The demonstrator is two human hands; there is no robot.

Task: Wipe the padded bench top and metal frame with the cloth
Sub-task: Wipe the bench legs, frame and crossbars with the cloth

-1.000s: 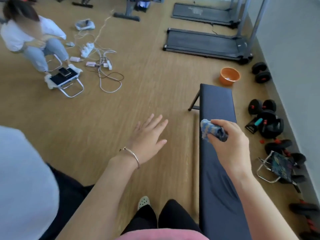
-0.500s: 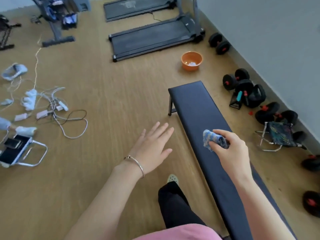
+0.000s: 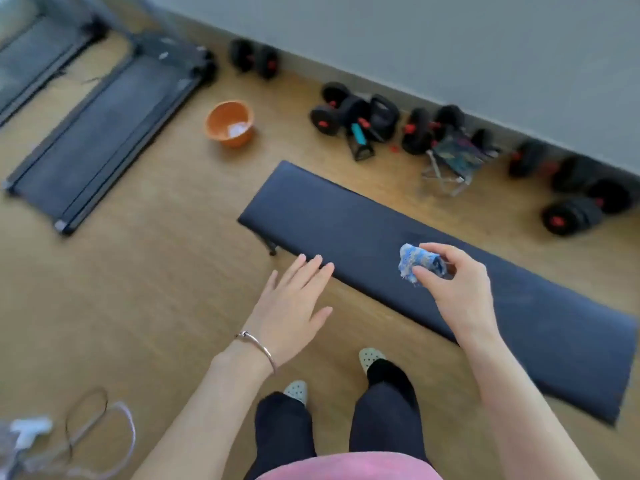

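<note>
Bunched blue-and-white woven cloth [image 3: 419, 262] sits right of frame centre, pinched between the thumb and curled fingers of the right hand [image 3: 459, 296]. It is over the long dark padded bench top [image 3: 332, 216]; whether it touches the pad can't be told. The bench runs diagonally from centre to the lower right edge. Left hand [image 3: 292, 306] is flat, fingers straight and slightly spread, holding nothing. Its fingertips are at the pad's near edge, contact unclear. One black metal frame leg [image 3: 269, 243] shows under the bench's left end.

The cloth looks light, soft and floppy, so it is likely better spread under the palm than kept balled. The pad looks smooth, so it should slide easily. For the thin rigid leg, wrap the cloth around it.
</note>
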